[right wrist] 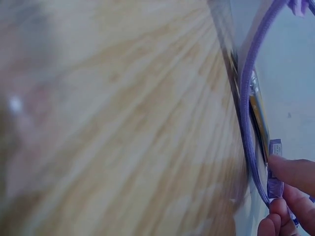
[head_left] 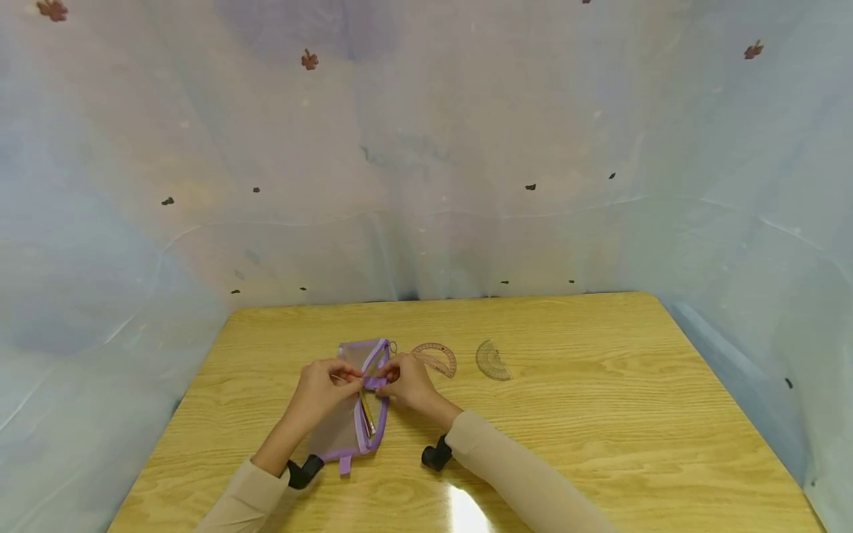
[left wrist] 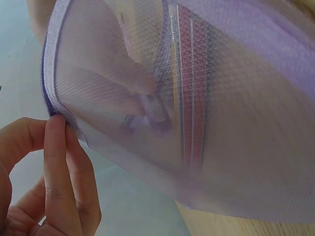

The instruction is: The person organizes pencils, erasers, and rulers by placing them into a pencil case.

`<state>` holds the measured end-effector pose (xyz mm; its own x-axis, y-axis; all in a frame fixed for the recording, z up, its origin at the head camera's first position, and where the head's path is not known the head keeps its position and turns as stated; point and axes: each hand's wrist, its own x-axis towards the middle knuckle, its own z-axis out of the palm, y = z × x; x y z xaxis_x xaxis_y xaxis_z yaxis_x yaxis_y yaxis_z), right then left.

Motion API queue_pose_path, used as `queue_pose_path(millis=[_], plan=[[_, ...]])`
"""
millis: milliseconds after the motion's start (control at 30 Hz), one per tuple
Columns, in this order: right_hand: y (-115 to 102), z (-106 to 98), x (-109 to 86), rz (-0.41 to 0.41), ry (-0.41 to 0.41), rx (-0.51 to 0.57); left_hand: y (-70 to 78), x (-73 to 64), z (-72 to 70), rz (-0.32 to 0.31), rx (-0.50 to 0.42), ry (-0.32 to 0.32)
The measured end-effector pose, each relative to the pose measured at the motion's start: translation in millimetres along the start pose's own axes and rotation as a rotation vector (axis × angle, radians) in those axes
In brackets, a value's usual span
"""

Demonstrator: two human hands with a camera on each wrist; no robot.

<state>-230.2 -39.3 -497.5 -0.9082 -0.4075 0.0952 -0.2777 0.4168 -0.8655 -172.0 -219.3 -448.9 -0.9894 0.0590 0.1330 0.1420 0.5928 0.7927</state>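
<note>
A purple mesh zip pencil case lies on the table, its zipped side gaping. My left hand pinches the zipper edge of the opening between thumb and fingers, as the left wrist view shows. At the opening, my right hand holds a small purple block with a pale label between thumb and fingers. Inside the case is a yellow pencil beside other slim items. Through the mesh in the left wrist view a red-striped strip shows, and the right fingers appear blurred behind it.
A pink protractor lies just right of the case, with a clear protractor further right. The wood-grain table extends widely to the right. A pale patterned curtain hangs behind and along both sides.
</note>
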Motion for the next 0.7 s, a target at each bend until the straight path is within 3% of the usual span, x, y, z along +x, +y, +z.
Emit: queue_pose_path(millis=[700], plan=[[2.2, -6.9, -0.6, -0.077, 0.063, 0.044, 1.0, 1.2, -0.8, -0.015, -0.03, -0.016]])
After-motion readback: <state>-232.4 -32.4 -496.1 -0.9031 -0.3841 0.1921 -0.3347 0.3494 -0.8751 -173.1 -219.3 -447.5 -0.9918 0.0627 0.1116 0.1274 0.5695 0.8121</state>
